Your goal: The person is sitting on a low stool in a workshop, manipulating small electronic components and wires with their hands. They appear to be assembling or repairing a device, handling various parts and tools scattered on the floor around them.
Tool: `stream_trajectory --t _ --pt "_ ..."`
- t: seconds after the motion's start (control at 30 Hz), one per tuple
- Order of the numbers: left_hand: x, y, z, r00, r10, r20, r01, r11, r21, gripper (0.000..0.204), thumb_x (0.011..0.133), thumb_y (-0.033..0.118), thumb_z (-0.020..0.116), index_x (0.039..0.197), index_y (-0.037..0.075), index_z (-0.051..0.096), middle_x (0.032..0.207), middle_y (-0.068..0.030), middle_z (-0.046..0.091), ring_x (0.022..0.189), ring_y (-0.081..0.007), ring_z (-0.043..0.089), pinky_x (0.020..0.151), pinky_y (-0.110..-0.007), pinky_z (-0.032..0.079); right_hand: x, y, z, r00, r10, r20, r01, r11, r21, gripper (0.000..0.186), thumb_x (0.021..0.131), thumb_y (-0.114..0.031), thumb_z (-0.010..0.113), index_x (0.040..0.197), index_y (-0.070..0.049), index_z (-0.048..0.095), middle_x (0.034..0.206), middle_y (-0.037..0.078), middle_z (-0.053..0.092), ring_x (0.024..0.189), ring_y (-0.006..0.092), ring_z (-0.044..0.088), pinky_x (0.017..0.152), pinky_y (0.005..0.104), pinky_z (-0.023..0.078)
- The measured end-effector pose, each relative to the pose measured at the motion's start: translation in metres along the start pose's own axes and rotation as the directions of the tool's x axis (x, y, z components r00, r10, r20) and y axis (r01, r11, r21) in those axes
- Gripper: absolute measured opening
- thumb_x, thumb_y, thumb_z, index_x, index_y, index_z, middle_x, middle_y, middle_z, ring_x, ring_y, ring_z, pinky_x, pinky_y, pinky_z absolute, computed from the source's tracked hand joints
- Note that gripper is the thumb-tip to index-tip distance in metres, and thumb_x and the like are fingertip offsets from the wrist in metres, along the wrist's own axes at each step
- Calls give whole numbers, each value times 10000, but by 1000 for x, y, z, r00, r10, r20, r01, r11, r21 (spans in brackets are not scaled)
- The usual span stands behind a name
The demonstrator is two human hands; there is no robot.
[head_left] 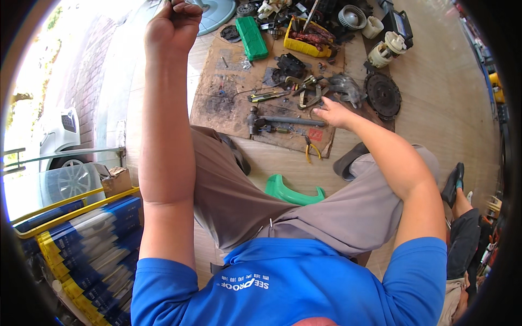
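My left hand [173, 28] is raised at the upper edge, out to the left of the cardboard. Its fingers are curled closed, and what they hold, if anything, is cut off or hidden. Low over the cardboard's right part, my right hand [333, 113] reaches in with fingers apart, by the end of the hammer [291, 120]. Just beyond its fingertips lies a metal clamp-like tool [307, 92]. A grey work glove [347, 89] rests beside that. Yellow-handled pliers [310, 149] lie nearer me, and a yellow utility knife [268, 96] lies left of the clamp-like tool.
Stained cardboard [217, 111] covers the floor before me. Toward the back are a green box [252, 38], a yellow container [307, 48] of parts and a dark round disc [383, 95]. A green plastic stool [291, 193] is between my legs. Another person's leg [462, 204] shows at right.
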State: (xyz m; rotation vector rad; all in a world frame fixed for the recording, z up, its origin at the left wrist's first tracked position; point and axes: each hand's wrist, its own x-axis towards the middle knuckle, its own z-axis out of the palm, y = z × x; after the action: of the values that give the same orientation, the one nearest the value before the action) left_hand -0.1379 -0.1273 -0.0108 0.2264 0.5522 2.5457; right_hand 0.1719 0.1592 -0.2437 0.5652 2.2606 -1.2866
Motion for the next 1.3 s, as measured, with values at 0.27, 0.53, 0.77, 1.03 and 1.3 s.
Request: stream_trajectory --t 0.27,0.53,0.77,1.03,1.3 --pt "-5 -24 10 995 -21 95 19 1000 21 167 1071 159 372 974 76 479 745 -5 485 622 -108 498 638 -285 472 13 -17 21 982 -190 25 184 902 -391 1077 743 -212 842 1561 -52 160 1516 249 370 1383 360 405 1153 370 340" --pt "-9 -16 16 998 5 68 -5 1000 -10 164 1060 151 386 964 59 482 744 -5 493 620 -110 501 636 -287 471 38 -29 29 966 -252 60 258 929 -266 272 911 -217 670 1107 -31 637 1036 183 672 1014 320 635 879 404 497" --pt "10 79 -35 994 107 -14 -108 989 -98 136 1005 52 428 908 -25 485 746 -65 466 669 -168 465 678 -334 417 21 -36 14 985 -83 151 56 984 171 187 1003 -198 562 968 -30 636 775 44 639 682 120 603 624 303 497" --pt "-14 178 -114 721 392 -572 -323 920 224 156 957 -54 406 836 20 469 730 -27 402 651 -188 417 654 -378 428 -51 -28 -76 990 -125 62 114 981 155 174 988 -166 589 967 -24 688 685 -32 559 559 56 500 503 225 417" --pt "-9 237 -205 782 347 -518 -314 937 154 70 991 -14 477 928 -21 509 761 -58 439 642 -187 467 631 -346 466 -130 8 -180 978 -142 -150 119 981 -153 178 981 -137 586 1025 -16 709 658 -26 534 617 71 472 572 267 422"
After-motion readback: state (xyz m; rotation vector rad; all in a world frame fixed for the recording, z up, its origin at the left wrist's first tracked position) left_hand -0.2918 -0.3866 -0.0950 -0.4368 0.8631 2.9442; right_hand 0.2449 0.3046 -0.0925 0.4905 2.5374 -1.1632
